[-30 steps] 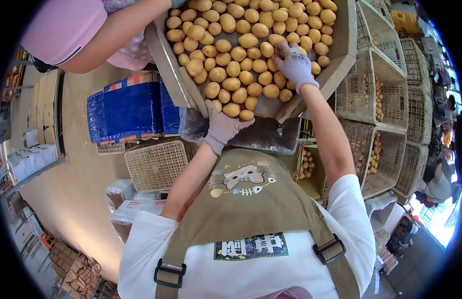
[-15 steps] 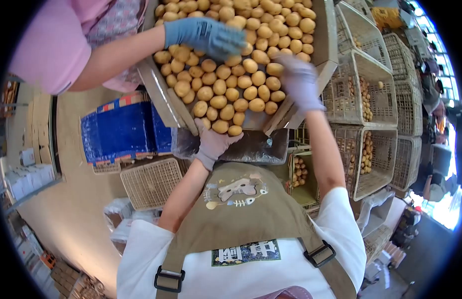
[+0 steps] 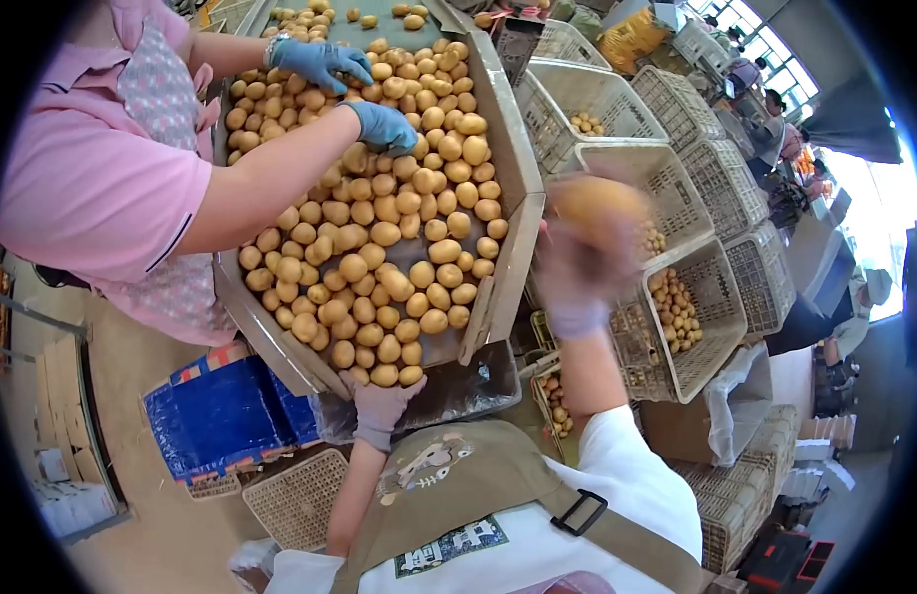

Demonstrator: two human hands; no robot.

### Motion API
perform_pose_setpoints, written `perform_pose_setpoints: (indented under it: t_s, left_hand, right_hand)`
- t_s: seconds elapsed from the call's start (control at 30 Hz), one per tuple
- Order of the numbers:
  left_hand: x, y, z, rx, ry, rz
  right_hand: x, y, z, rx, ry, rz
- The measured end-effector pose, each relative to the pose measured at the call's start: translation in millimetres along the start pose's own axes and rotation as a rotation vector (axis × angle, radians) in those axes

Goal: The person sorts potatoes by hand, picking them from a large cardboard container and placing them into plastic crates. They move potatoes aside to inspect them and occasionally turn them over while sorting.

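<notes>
Many yellow-brown potatoes (image 3: 389, 233) lie on a sorting table with raised side walls (image 3: 513, 168). My left hand (image 3: 381, 406), in a pale glove, is at the table's narrow front outlet, its fingers spread against the nearest potatoes. My right hand (image 3: 582, 272), gloved the same way and smeared by motion, is lifted past the right wall, above the crates. A potato (image 3: 602, 203) shows blurred at its fingers. Across the left side of the table reach a co-worker's two blue-gloved hands (image 3: 325, 64), touching potatoes.
Plastic crates stand along the right, one near crate (image 3: 711, 297) partly filled with potatoes. A dark plastic-covered ledge (image 3: 463, 391) lies below the outlet. On the left are a blue sheet-covered box (image 3: 226, 411) and an upturned crate (image 3: 295, 495). Several people are in the background.
My right hand has gone from over the potatoes out to the right, now with a potato. The view has turned rightward. My left hand stays at the outlet; both co-worker's hands now show.
</notes>
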State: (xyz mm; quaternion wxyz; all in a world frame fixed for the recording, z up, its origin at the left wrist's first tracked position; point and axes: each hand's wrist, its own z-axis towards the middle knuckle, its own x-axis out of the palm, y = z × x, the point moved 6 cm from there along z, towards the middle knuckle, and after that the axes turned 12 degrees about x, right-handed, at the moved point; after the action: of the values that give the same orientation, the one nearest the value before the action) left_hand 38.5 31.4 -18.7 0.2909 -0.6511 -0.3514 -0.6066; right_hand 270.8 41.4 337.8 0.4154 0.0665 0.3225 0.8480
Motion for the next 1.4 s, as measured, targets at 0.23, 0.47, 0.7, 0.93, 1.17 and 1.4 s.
perform_pose_setpoints:
  t_s: [0.23,0.47,0.7,0.93,1.17,1.4]
  left_hand:
    - [14.2,3.3,1.7,-0.050,-0.047,-0.366]
    - [0.4,1.9,2.3,-0.033,-0.121,-0.027]
    - [-29.0,-8.5,1.7,0.057,-0.069,0.206]
    - [-48.7,-11.9,-21.5,0.003,-0.452,0.324]
    - [-43.1,-19.1,-33.0,0.111,-0.647,0.195]
    - [-42.4,-21.6,-41.5,0.073,-0.755,0.671]
  right_hand:
    - [-87.0,-76.5,123.7,0.137,-0.246,-0.850]
    - [17.2,-98.1,-88.0,0.193,0.552,-0.459]
    - [103.9,-42.2,-261.8,-0.029,1.168,-0.422]
    - [78.4,-95.3,-257.3,0.122,1.099,-0.754]
    - [91.3,-75.3,-234.4,0.151,0.870,-0.764]
    - [101.1,-105.5,-222.2,0.211,0.903,-0.870]
